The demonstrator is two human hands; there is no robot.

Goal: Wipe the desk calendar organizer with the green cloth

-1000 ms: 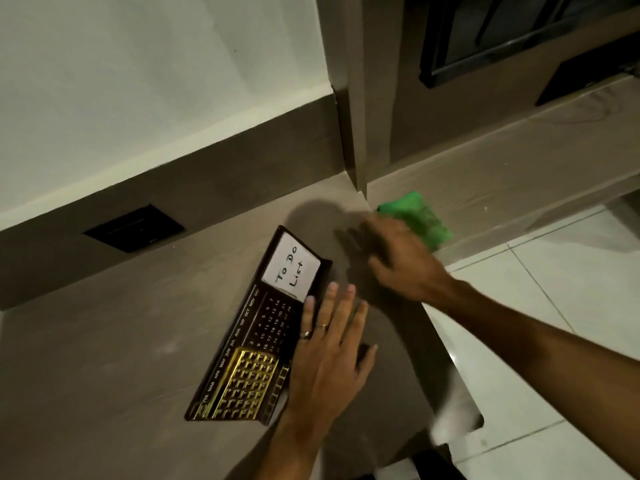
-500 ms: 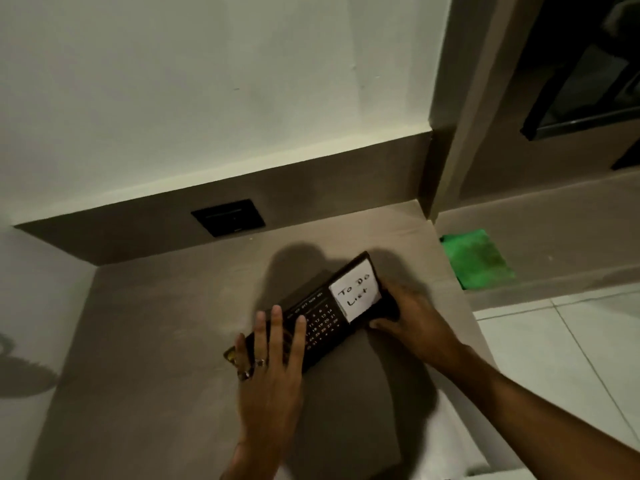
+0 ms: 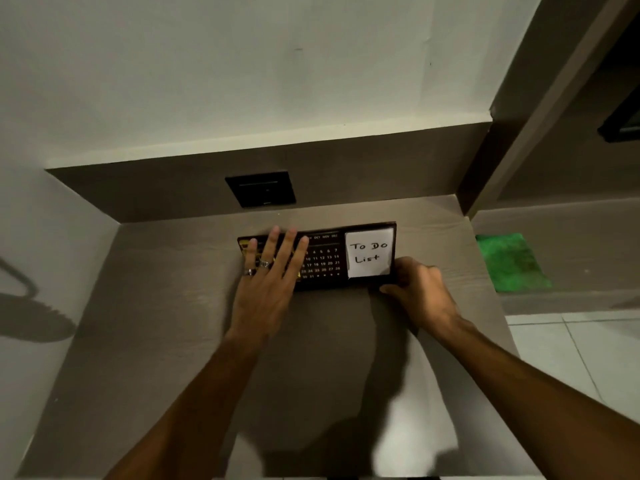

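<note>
- The counter (image 3: 173, 341) takes up most of our view, and the calendar organizer (image 3: 325, 261) on it has changed most: half a second ago it lay slanted, and now it sits square, its long back edge parallel to the dark strip of wall behind it.
- Our left hand (image 3: 270, 282) lies flat and spread over the organizer's left part, fingers straight, pressing rather than gripping.
- Our right hand (image 3: 415, 292) has left the cloth side and now curls around the organizer's near right corner, just below the "To Do List" note (image 3: 369, 252).
- The green cloth (image 3: 512, 263) lies untouched on the lower ledge to the right of the organizer, well apart from both hands, so we judge wiping has not begun; the organizer is only being set in place.
- Hidden: the left hand covers the gold section and the left calendar columns; the right fingertips are tucked out of sight, so we cannot tell how firm that hold is.
</note>
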